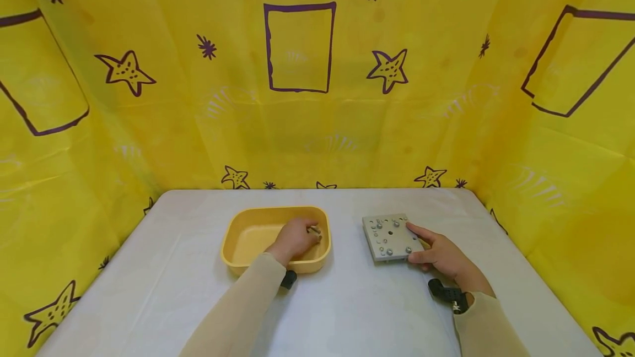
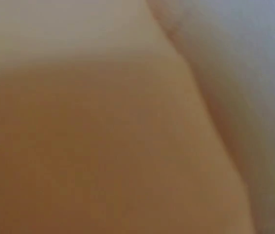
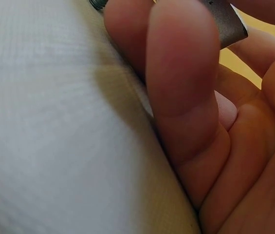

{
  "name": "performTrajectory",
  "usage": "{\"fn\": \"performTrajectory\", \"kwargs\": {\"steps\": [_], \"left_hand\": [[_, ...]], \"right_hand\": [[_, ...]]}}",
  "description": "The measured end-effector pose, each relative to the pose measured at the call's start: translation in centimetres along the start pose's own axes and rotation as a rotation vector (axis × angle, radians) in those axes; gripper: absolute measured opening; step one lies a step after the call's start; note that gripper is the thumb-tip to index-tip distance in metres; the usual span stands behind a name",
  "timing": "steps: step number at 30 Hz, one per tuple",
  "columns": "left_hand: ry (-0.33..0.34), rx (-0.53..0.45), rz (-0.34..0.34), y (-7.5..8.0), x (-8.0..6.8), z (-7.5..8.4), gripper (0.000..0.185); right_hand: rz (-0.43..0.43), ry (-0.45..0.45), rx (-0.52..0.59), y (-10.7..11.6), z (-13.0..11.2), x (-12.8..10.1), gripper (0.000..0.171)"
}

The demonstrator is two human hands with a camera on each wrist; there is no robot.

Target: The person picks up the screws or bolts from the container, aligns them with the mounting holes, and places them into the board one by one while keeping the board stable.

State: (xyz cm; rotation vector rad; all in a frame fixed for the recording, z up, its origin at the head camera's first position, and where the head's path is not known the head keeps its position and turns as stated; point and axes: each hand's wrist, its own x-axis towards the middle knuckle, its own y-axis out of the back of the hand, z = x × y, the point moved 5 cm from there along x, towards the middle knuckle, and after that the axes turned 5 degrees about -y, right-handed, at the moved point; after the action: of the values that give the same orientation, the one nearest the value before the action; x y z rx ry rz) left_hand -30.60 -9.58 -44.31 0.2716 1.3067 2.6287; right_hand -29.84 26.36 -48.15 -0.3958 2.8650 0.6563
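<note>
My left hand (image 1: 296, 238) reaches into the yellow tray (image 1: 275, 214), its fingers bent round small metal pieces (image 1: 314, 230) at the right end. I cannot tell if it pinches one of them. The left wrist view is filled by blurred skin. To the right, my right hand (image 1: 444, 255) grips the right edge of a square grey plate (image 1: 397, 239) fitted with several bolts and holes. Curled fingers (image 3: 183, 73) lie close to the tabletop in the right wrist view, with a dark corner of the plate (image 3: 230, 27) between them and a bit of bolt thread (image 3: 97, 4) beyond.
A white cloth covers the table (image 1: 342, 313), which has rounded back corners. Yellow curtains (image 1: 307, 125) with starfish drawings stand behind and at both sides. Black wrist cameras (image 1: 448, 293) sit at both sleeves.
</note>
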Motion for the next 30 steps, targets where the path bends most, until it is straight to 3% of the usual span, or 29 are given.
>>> {"fn": "performTrajectory", "kwargs": {"steps": [7,20,30], "left_hand": [[-0.115,0.146,-0.042,-0.32,0.05,0.83,0.022],[-0.088,0.334,-0.03,-0.1,-0.4,0.73,0.019],[-0.075,0.327,-0.055,0.05,-0.39,0.92,0.019]], "right_hand": [[0.003,0.01,-0.023,-0.01,-0.27,-0.13,0.094],[0.006,0.022,-0.047,-0.04,-0.5,-0.14,0.094],[0.009,0.013,-0.046,-0.09,-0.39,-0.16,0.094]]}}
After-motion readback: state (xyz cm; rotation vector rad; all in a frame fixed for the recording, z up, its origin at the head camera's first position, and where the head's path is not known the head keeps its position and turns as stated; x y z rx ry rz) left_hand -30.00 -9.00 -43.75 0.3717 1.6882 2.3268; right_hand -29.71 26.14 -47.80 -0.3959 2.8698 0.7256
